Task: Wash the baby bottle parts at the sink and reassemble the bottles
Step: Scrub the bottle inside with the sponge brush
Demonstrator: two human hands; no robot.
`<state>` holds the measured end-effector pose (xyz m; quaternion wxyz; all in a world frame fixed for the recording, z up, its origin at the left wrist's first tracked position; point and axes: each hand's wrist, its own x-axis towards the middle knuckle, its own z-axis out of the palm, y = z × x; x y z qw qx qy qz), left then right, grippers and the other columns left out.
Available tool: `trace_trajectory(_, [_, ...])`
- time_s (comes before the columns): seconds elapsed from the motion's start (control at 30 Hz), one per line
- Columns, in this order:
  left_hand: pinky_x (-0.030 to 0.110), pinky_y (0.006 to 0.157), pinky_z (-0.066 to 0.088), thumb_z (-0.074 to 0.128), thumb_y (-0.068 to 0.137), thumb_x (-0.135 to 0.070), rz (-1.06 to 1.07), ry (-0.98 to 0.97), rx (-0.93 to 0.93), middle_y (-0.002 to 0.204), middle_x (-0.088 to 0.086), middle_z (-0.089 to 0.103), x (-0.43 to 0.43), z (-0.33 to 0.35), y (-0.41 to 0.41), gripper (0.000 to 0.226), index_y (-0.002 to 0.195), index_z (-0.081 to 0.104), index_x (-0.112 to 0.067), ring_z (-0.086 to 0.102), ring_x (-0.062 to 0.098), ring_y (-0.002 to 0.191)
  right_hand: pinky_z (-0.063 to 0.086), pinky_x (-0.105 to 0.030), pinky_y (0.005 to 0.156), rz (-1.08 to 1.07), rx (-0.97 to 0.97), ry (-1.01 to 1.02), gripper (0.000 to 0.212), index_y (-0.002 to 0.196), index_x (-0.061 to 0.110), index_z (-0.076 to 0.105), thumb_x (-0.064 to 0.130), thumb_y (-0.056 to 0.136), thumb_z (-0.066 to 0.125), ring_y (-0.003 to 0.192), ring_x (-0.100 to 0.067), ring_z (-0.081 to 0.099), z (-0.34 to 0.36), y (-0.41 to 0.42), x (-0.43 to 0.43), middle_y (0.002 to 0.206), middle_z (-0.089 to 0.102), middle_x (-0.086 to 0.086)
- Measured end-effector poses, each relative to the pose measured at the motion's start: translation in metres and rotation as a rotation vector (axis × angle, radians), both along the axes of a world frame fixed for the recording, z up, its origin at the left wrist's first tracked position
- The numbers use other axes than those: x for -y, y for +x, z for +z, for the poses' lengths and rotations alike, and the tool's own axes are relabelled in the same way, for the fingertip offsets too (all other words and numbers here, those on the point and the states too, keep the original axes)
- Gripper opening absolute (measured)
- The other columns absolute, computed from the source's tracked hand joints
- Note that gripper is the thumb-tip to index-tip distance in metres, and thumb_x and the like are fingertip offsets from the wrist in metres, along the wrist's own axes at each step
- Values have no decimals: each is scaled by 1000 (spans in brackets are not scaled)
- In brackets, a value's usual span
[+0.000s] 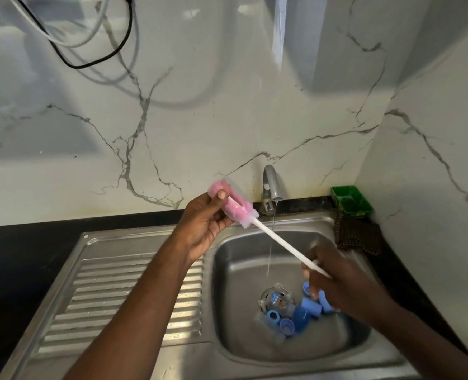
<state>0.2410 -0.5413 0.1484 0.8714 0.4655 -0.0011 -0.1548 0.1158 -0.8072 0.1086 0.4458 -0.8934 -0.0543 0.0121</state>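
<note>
Left hand (199,229) grip wraps clear plastic baby bottle (238,212); right hand (334,272) grip pinches long white brush handle (282,246). Best: steady left grip, twist pink sponge head (215,187) inside it.

A black tabletop (21,256) carries a stainless steel sink (134,239) set into it; the ribbed drainboard (123,297) lies on the left, the basin (241,259) on the right; around the basin's drain lie blue bottle parts (295,316) and a clear bottle piece (275,300), touching one another; a tap (271,187) stands at the sink's rear rim; a green tray (352,201) sits in the tabletop's back right corner, a dark patterned cloth (356,235) just before it.
</note>
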Motion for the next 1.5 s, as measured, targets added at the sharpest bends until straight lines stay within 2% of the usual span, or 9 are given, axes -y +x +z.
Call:
trace_trajectory(0.2, [44, 87, 59, 88, 68, -17, -48, -117, 63, 122, 21, 67, -2, 0, -3, 70, 129, 58, 1, 64, 38, 118, 35, -26, 47, -83, -236, 438, 23, 80, 19, 79, 29, 93, 63, 51, -25, 42, 6, -10, -12, 54, 54, -14])
trace_trajectory(0.43, [39, 81, 61, 63, 85, -11, 42, 10, 133, 107, 15, 71, 4, 1, -11, 27, 109, 65, 0, 68, 32, 109, 33, -23, 43, -128, 478, -754, 18, 71, 25, 62, 33, 86, 65, 42, -21, 55, 22, -11, 6, 52, 54, 1])
trace_trajectory(0.6, [40, 89, 59, 76, 80, -14, -17, -125, 207, 109, 13, 71, 7, 2, -13, 42, 117, 62, -2, 67, 27, 111, 34, -24, 40, 47, -442, 495, 33, 100, 7, 66, 37, 99, 52, 41, -25, 55, 23, -15, -25, 67, 68, -16])
trace_trajectory(0.7, [38, 86, 59, 95, 59, -24, -49, -148, 204, 113, 15, 69, 7, -1, -11, 69, 118, 65, -3, 65, 30, 114, 29, -22, 37, 135, -465, 659, 51, 96, -7, 68, 39, 103, 48, 35, -21, 49, 26, -18, -30, 54, 58, -20])
trace_trajectory(0.9, [38, 83, 61, 99, 51, -31, 18, -191, 190, 115, 15, 71, 22, -2, -13, 87, 123, 60, -1, 68, 30, 112, 33, -25, 41, -171, -184, 686, 22, 73, 6, 63, 14, 93, 65, 37, -18, 42, 15, -23, -54, 52, 48, -12])
trace_trajectory(1.07, [36, 75, 61, 99, 48, -39, -20, -91, 174, 108, 16, 71, 28, 6, -15, 82, 112, 66, -1, 70, 28, 103, 38, -15, 52, -398, 308, 169, 21, 67, 42, 68, 32, 84, 75, 50, 4, 50, 12, -27, -46, 54, 56, 17])
trace_trajectory(1.17, [35, 73, 61, 100, 45, -40, -17, -83, 150, 106, 14, 72, 21, 8, -13, 83, 111, 67, -1, 71, 29, 103, 44, -16, 60, -385, 546, -109, 11, 86, 35, 72, 43, 84, 64, 68, 1, 61, 15, -28, -31, 73, 65, 19])
trace_trajectory(1.4, [37, 81, 60, 95, 60, -29, -139, -94, 253, 116, 16, 69, 22, 21, -19, 79, 126, 62, -2, 67, 30, 113, 44, -25, 49, -312, 377, -256, 19, 90, 23, 55, 18, 86, 72, 54, -6, 57, 7, -23, -20, 63, 60, 7])
trace_trajectory(1.5, [37, 83, 59, 93, 64, -24, -140, -130, 268, 122, 18, 63, 23, 19, -19, 73, 129, 64, -7, 63, 31, 116, 41, -21, 48, -163, 44, 315, 20, 100, 21, 63, 35, 88, 69, 48, -9, 55, 17, -25, -28, 56, 62, -2])
